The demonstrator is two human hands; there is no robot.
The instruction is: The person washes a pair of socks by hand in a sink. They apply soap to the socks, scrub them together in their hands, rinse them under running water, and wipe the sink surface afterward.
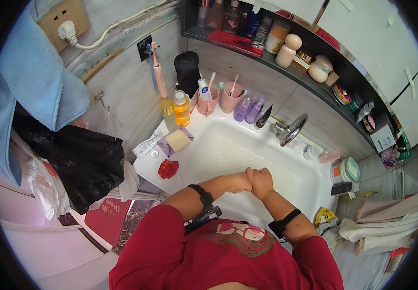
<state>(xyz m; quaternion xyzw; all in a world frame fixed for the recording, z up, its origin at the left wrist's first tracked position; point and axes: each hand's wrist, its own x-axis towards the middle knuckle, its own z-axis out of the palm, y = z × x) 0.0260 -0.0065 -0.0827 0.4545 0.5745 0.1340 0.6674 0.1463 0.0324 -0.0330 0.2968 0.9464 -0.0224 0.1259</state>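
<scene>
Over the white washbasin [227,145], both of my hands are clasped against each other. My left hand [239,182] and my right hand [260,181] must be told by side: the arm from the picture's left ends in the first, the arm from the right in the second. Their fingers overlap, and no object shows between them; whether something small is hidden there I cannot tell. The chrome faucet [291,129] stands behind them on the basin's back rim. To the left, a pale bar of soap [178,140] lies on a purple wrapper, near a crumpled red item [168,169].
Along the back rim stand pink cups [207,103], purple bottles [255,109] and a yellow bottle [181,108]. A dark shelf [303,78] with toiletries hangs above. Blue towels [38,72] and a black bag [74,159] hang at left, cloths [386,221] at right.
</scene>
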